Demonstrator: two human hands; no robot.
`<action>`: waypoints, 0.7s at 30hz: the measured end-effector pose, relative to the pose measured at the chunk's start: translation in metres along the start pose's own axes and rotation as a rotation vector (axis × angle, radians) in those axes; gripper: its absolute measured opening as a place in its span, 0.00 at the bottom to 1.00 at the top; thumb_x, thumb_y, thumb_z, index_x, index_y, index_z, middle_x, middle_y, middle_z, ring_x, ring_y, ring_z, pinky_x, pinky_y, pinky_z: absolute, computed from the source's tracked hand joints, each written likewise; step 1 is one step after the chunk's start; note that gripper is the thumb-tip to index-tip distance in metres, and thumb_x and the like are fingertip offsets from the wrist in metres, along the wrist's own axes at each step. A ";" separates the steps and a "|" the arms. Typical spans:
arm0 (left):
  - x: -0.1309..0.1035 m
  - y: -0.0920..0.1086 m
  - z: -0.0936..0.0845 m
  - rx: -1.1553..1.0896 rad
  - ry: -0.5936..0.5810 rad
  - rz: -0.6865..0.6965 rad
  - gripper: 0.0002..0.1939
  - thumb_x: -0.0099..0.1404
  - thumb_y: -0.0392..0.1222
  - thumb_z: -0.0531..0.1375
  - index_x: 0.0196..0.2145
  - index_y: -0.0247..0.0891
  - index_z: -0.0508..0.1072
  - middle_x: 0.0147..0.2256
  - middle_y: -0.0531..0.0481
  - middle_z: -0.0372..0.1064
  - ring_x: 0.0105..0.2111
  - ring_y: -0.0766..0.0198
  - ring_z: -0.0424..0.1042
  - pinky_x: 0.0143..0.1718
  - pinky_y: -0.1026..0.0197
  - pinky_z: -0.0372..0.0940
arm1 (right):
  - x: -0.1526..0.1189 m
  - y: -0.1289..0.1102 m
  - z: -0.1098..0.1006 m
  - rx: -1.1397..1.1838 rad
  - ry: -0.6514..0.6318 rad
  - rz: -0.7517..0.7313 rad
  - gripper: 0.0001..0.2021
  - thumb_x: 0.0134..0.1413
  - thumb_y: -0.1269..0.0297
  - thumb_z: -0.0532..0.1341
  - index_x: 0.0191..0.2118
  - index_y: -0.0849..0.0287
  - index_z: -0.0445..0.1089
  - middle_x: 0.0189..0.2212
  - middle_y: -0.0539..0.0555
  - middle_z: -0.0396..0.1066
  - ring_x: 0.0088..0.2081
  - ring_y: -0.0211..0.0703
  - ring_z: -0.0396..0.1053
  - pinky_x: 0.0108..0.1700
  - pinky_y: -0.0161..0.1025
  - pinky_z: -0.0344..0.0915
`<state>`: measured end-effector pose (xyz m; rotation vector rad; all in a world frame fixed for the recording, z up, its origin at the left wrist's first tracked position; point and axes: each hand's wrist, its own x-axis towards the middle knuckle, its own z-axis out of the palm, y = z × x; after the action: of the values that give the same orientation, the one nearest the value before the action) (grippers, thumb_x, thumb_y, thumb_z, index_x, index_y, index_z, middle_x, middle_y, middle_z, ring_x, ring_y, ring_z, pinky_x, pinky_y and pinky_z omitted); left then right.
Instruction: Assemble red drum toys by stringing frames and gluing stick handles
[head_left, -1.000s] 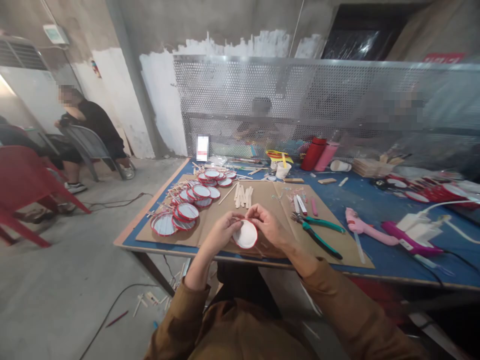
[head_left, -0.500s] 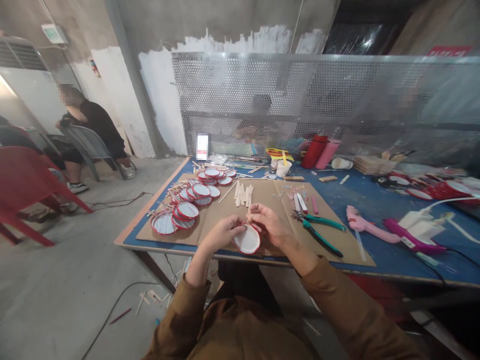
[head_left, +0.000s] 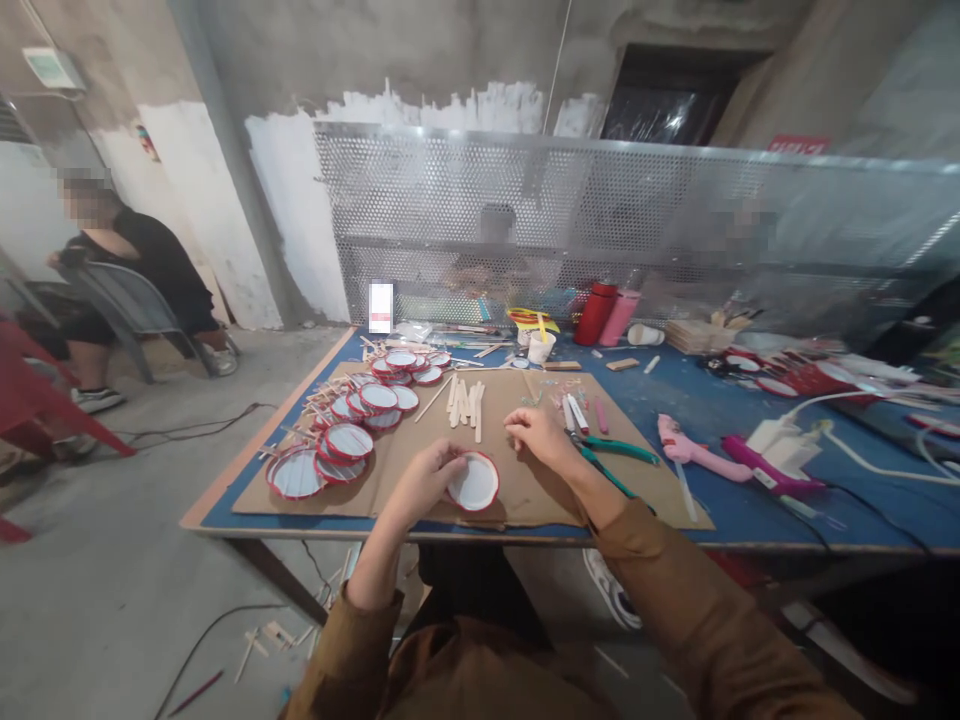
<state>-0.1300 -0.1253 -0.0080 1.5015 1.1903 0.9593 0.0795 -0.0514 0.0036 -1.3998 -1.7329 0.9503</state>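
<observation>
Red at the rim and white in the middle, a round disc (head_left: 477,482) is over the near part of the cardboard (head_left: 536,500); I cannot tell if they touch. The left hand (head_left: 429,482) grips the disc's left side with its fingers. If that grip gets loose, the disc could drop, since only one hand has it. The right hand (head_left: 538,437) is near the disc but apart from it. Its fingers are bent close together, and I cannot tell if they hold something tiny. Wooden sticks (head_left: 465,405) lie just past the hands. Green-handled pliers (head_left: 626,449) are by the right arm (head_left: 596,495), so a careless swing could knock them. On the left, more red-rimmed discs (head_left: 379,397) overlap in a messy heap; a bump could make them slide. Farther right, a pink glue gun (head_left: 705,458) rests on the blue surface (head_left: 645,395); if hot, it could burn.
</observation>
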 end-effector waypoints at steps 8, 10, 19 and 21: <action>-0.003 0.007 -0.001 -0.092 -0.063 0.010 0.22 0.57 0.45 0.57 0.48 0.33 0.66 0.34 0.48 0.72 0.30 0.65 0.68 0.27 0.66 0.60 | -0.030 -0.028 0.026 0.225 -0.088 -0.166 0.07 0.46 0.63 0.61 0.33 0.59 0.70 0.25 0.47 0.71 0.26 0.34 0.67 0.32 0.34 0.63; -0.004 0.006 -0.001 -0.133 -0.046 0.025 0.24 0.57 0.45 0.58 0.50 0.33 0.67 0.36 0.47 0.73 0.31 0.64 0.69 0.29 0.66 0.61 | -0.036 -0.036 0.037 0.304 -0.169 -0.180 0.08 0.46 0.62 0.62 0.33 0.59 0.71 0.29 0.49 0.73 0.30 0.36 0.69 0.35 0.34 0.63; -0.007 0.003 -0.004 -0.245 0.079 -0.029 0.20 0.55 0.52 0.60 0.39 0.33 0.69 0.26 0.53 0.68 0.21 0.70 0.64 0.20 0.69 0.56 | -0.039 -0.034 0.040 0.446 -0.236 -0.126 0.11 0.42 0.62 0.66 0.35 0.60 0.72 0.31 0.49 0.74 0.31 0.35 0.68 0.34 0.33 0.63; -0.007 0.004 -0.003 -0.269 0.053 -0.012 0.22 0.56 0.50 0.60 0.45 0.34 0.68 0.30 0.51 0.70 0.24 0.69 0.66 0.21 0.69 0.57 | -0.042 -0.038 0.037 0.405 -0.220 -0.121 0.10 0.43 0.62 0.65 0.34 0.60 0.72 0.30 0.49 0.73 0.29 0.35 0.67 0.33 0.33 0.62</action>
<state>-0.1336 -0.1314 -0.0035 1.2602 1.0592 1.1097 0.0367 -0.1019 0.0155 -0.9486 -1.6389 1.3387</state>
